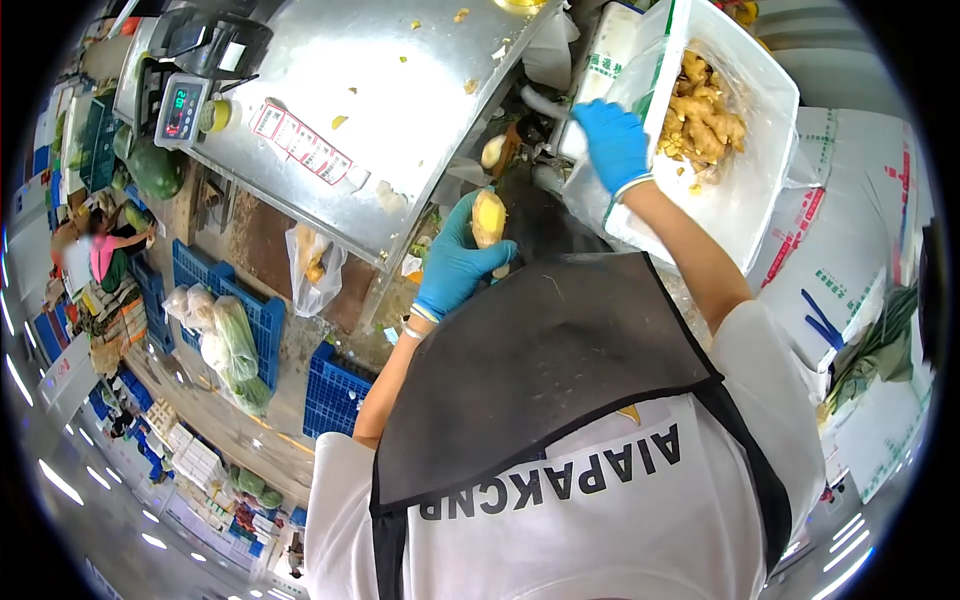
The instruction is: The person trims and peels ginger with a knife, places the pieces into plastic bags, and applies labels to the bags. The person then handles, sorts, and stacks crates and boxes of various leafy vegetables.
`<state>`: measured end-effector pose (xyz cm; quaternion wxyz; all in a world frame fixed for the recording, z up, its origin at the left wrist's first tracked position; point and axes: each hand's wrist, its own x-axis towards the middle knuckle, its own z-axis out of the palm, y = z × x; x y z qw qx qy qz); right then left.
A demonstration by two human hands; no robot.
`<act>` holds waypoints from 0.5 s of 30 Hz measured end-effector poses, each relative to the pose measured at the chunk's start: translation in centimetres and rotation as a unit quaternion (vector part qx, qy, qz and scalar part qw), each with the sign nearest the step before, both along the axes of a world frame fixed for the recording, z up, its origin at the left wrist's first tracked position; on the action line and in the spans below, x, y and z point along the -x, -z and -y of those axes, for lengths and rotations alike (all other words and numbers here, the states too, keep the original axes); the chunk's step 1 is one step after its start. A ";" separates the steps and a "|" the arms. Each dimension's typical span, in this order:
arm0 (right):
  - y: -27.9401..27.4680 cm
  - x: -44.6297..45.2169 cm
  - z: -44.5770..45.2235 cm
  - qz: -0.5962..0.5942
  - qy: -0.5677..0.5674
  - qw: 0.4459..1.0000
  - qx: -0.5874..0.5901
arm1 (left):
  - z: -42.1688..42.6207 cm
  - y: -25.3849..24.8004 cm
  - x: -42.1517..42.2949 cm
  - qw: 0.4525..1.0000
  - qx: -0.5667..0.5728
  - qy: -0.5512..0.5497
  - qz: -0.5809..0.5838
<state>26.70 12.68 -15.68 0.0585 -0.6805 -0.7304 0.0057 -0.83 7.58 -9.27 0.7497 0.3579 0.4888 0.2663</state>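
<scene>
In the head view, my left hand [455,262], in a blue glove, is closed around a piece of ginger [488,218]. A pale yellow cut or peeled face of it points upward. My right hand [612,145], also blue-gloved, is at the left side of a white foam box [765,110]. Its back faces up and its fingers reach out to the left; the fingertips are partly hidden, and I see nothing held. Inside the box, on clear plastic lining, lies a heap of ginger [705,115], well to the right of my right hand.
A metal table [330,75] with scraps and a label strip [305,142] stands at the upper left. A scale [182,112] sits at its corner. Below hang a plastic bag [316,270] and blue crates [335,390]. Another white foam box [840,190] is at the right.
</scene>
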 end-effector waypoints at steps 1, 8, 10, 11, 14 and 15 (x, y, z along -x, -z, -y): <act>-0.2 -0.4 0.0 -0.068 -0.002 0.998 0.014 | 0.1 0.1 0.0 1.000 -0.002 -0.014 -0.008; -3.8 4.8 3.4 -0.231 -0.200 0.952 0.002 | -1.3 -2.1 0.2 0.974 0.184 -0.027 0.133; -3.6 6.3 3.9 -0.154 -0.235 0.959 -0.035 | -1.1 -2.4 0.2 0.972 0.194 0.011 0.130; -3.1 6.8 4.0 -0.130 -0.235 0.962 -0.050 | -1.0 -2.6 0.1 0.971 0.199 0.029 0.130; 0.3 4.7 1.9 -0.150 -0.051 0.987 0.005 | -0.5 -3.5 0.0 0.976 0.125 0.089 0.157; 0.1 3.7 1.7 -0.186 -0.028 0.982 0.017 | -0.4 -2.9 0.4 0.978 0.089 0.131 0.133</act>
